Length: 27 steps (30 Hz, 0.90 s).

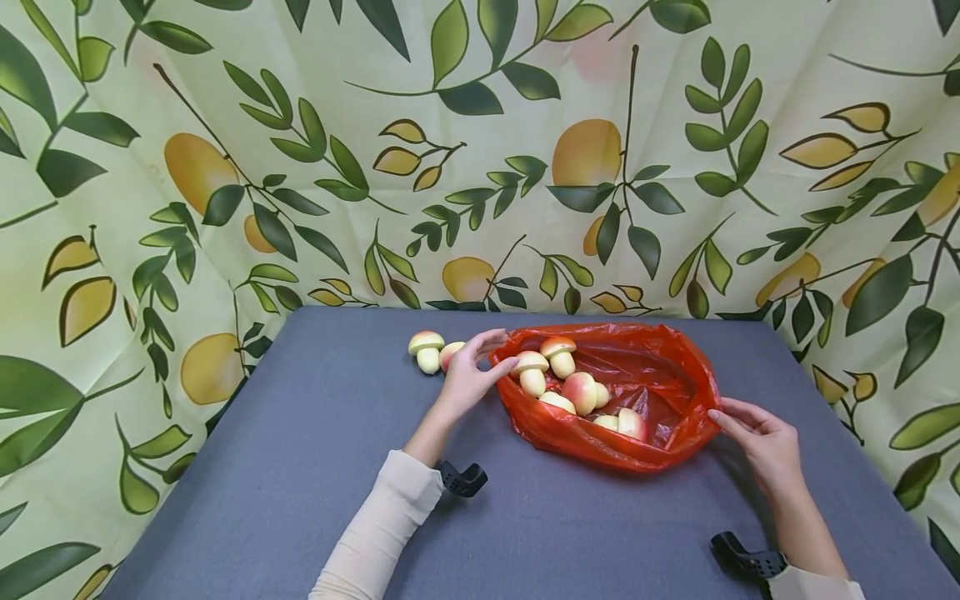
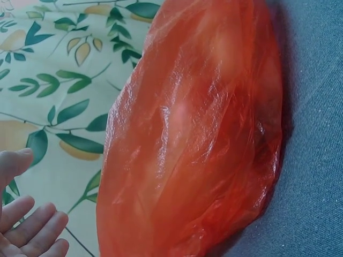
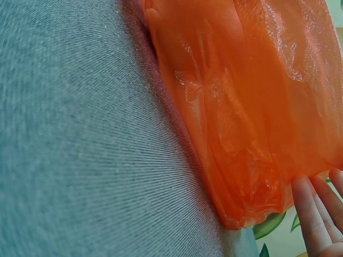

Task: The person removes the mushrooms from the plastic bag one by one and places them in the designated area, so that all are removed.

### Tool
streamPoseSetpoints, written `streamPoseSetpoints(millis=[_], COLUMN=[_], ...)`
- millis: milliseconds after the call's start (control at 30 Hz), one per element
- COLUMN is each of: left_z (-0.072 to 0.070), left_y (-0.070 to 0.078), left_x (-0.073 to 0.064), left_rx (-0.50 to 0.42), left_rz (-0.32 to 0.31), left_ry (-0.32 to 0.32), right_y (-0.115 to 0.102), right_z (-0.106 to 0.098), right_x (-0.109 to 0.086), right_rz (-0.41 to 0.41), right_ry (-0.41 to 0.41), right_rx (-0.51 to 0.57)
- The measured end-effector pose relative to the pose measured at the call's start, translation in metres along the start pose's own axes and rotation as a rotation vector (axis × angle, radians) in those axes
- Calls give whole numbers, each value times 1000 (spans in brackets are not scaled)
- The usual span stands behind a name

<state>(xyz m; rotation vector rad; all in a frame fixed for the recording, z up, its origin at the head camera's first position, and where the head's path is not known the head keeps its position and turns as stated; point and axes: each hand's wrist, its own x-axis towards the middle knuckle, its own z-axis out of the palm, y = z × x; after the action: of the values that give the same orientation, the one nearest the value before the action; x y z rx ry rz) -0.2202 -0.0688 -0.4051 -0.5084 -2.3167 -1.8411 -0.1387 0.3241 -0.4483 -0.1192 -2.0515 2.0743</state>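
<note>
A red plastic bag lies with its mouth spread wide on the table. Inside it are several toy mushrooms with pale stems and red-yellow caps. My left hand is at the bag's left rim, its thumb and fingers apart; in the left wrist view this hand shows nothing between its fingers. At the opposite end, my right hand pinches the bag's right rim between thumb and fingers. The right wrist view has its fingertips against the orange-looking film.
Outside the bag, a toy mushroom stands left of it, and another mushroom beside that one is partly covered by my left hand. Grey cloth covers the table. Behind it hangs a leaf-and-fruit patterned curtain.
</note>
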Motion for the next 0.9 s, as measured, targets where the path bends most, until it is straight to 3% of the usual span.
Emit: streamPoseSetpoints(millis=[367,533,800,900], left_z=[-6,-9,-17,-16], left_y=[-5,-6,24,9], left_x=[-1,-1,-10,-7], left_rx=[1,15,28,28], left_rz=[-79,-84,-50,-42], left_ry=[37,52,42,71], right_y=[-1,-1,1,1], right_z=[0,-1,-2,-1], right_x=[0,0,1,1], right_rz=[5,16,24,23], right_ry=[8,5,15,18], right_rx=[3,9,-10,-14])
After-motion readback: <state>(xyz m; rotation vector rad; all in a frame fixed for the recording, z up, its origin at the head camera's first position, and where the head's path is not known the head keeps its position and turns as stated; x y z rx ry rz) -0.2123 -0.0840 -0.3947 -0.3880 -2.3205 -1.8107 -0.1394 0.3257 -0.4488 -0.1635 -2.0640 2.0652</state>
